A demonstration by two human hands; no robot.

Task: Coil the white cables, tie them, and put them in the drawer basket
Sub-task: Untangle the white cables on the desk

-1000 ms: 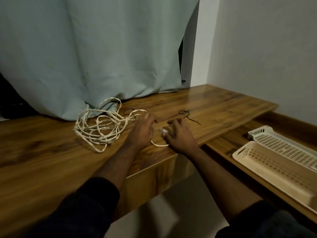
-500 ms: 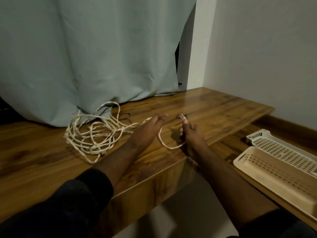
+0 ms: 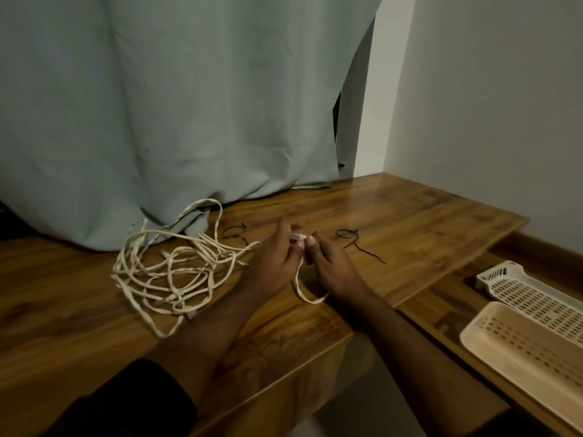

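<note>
Nearest the camera, two dark sleeves led out over the front edge of a wooden desk (image 3: 410, 216), its glossy brown grain catching dim light. At the lower right, on a lower wooden shelf (image 3: 441, 298) beside the desk's right edge, lay a cream drawer basket (image 3: 473, 335) with perforated walls, and just behind it, touching or nearly so, a white perforated basket (image 3: 530, 298).

Towards the middle of the desk the two hands met. The left hand (image 3: 271, 263) and the right hand (image 3: 331, 266) both pinched the end of a white cable (image 3: 298, 244) between fingertips and thumb, close together, the plug end showing pale between them. A short loop of that cable (image 3: 309, 298) hung down from the pinch and lay on the desk between the wrists.

Left of the hands, the rest of the white cables (image 3: 170, 272) sprawled in a loose, uncoiled tangle on the desk, one loop reaching up against the cloth behind. Two thin dark ties lay farther back: one (image 3: 235, 231) just beyond the tangle, the other (image 3: 356, 241) just right of the right hand, its tail trailing towards the right edge.

Along the back edge a pale blue-grey curtain (image 3: 189, 105) hung to the desk surface, bunching there. Right of it showed a dark gap and a white strip of wall, then a plain grey wall (image 3: 489, 105) running along the desk's right side.
</note>
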